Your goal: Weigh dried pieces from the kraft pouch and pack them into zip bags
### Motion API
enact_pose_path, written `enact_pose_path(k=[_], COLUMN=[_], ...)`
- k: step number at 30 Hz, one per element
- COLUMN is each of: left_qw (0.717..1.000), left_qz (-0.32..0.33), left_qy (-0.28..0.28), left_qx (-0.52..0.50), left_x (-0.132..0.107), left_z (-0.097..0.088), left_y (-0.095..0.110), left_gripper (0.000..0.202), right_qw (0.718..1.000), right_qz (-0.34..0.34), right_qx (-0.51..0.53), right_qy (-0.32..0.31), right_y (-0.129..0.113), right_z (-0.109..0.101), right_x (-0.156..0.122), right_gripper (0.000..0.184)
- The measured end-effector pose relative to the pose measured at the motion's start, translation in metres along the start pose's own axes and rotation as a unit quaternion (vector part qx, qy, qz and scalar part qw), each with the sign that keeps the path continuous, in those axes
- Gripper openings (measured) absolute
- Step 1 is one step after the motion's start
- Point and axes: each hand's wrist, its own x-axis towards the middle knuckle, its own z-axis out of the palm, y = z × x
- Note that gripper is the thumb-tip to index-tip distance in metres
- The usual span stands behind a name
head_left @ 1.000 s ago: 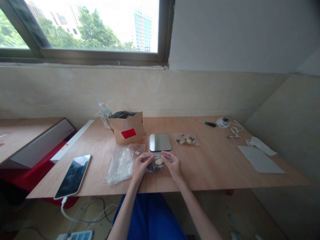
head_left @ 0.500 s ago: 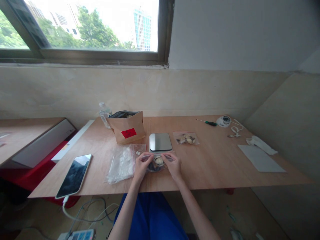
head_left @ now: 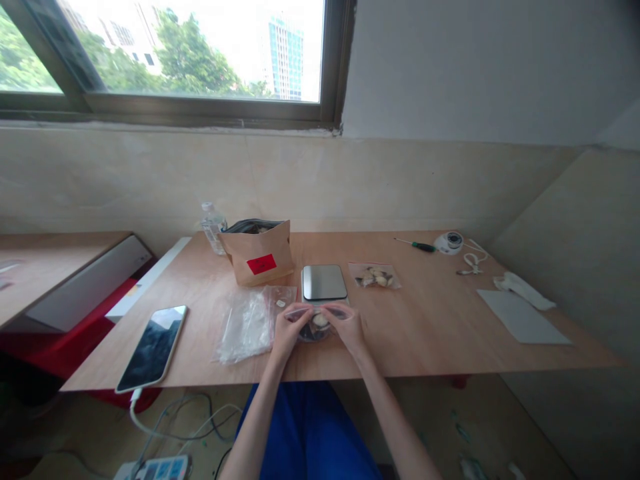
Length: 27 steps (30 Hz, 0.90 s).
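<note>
Clear plastic bag (head_left: 313, 335) w/ pale & dark pieces (head_left: 321, 320) is just nearside of square silver-topped scale (head_left: 325, 282), L hand (head_left: 290, 325) & R hand (head_left: 349, 325) pinching its top edge close together, prob. to keep it taut

There were two hands, one left hand (head_left: 291, 327) and one right hand (head_left: 349, 327). Filled clear bags came to two: one held bag (head_left: 314, 332) and one lying bag (head_left: 373, 275); the pieces (head_left: 383, 280) in them were too small to count. One pile of flat clear bags (head_left: 247, 327) overlapped too much for a tally. There was one brown pouch (head_left: 243, 253) with one red label (head_left: 261, 264), one bottle (head_left: 213, 228), one scale (head_left: 325, 283), one phone (head_left: 153, 348), one screwdriver (head_left: 423, 246), one dome camera (head_left: 448, 244), one grey sheet (head_left: 523, 319), one white bundle (head_left: 525, 291) and one power strip (head_left: 161, 468). Tables numbered two: one near table (head_left: 425, 320) and one side table (head_left: 50, 267)
</note>
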Motion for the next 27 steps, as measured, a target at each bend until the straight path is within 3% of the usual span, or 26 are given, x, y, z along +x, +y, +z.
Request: enact_pose_path(k=[9, 18, 27], left_qw=[1.000, 0.999, 0.999], left_qz=[0.012, 0.024, 0.018], left_qy=[-0.007, -0.001, -0.012], left_qx=[-0.025, -0.038, -0.032], left_x=[0.001, 0.000, 0.001], left_z=[0.001, 0.000, 0.002], left_y=[-0.004, -0.005, -0.001], left_gripper=[0.021, 0.020, 0.019], right_qw=[0.999, 0.997, 0.999], right_qz=[-0.022, 0.038, -0.021], right_qx=[-0.023, 0.057, -0.015], right_qy=[0.044, -0.023, 0.046], right_y=[-0.003, -0.007, -0.005], right_z=[0.012, 0.014, 0.022], right_x=[-0.003, -0.001, -0.005], right_gripper=[0.020, 0.022, 0.016])
